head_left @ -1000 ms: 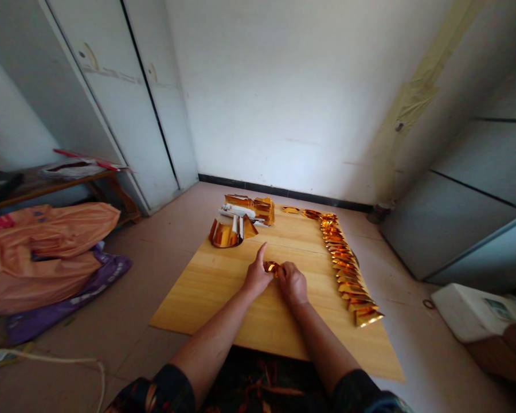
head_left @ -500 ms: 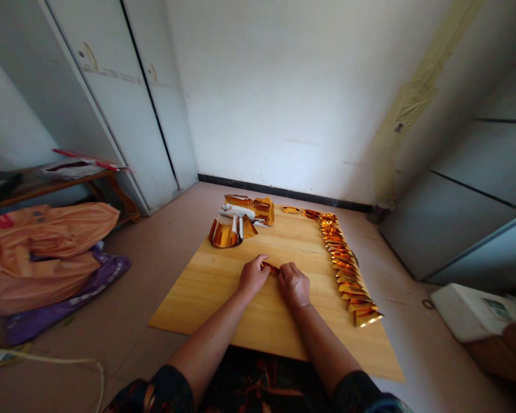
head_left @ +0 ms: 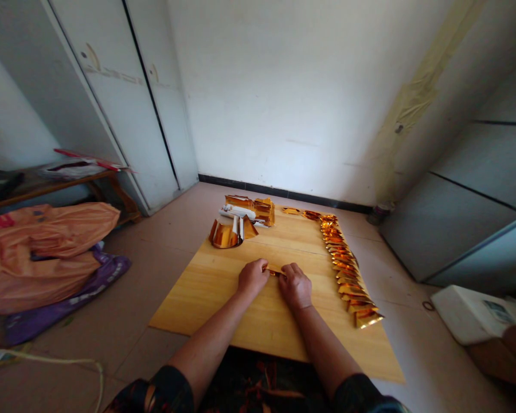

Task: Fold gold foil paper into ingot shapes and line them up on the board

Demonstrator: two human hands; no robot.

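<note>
Both of my hands rest on a light wooden board (head_left: 223, 298) on the floor. My left hand (head_left: 252, 277) and my right hand (head_left: 296, 285) have their fingers curled and pinch a small piece of gold foil paper (head_left: 274, 272) between them, pressing it against the board. Most of the foil is hidden by my fingers. A long overlapping row of folded gold foil pieces (head_left: 346, 269) runs along the board's right side. At the far left of the board sit a curled gold foil sheet (head_left: 225, 234) and a stack of gold foil paper (head_left: 253, 209).
An orange plastic bag (head_left: 43, 246) over a purple one lies on the floor at the left, beside a low wooden bench (head_left: 51, 183). White cabinet doors (head_left: 124, 103) stand behind. A white box (head_left: 473, 312) sits at the right. A cord (head_left: 47, 361) trails at lower left.
My left index finger, raised a second ago, has curled down. Both hands have closed in on the foil piece and flattened it against the board.
</note>
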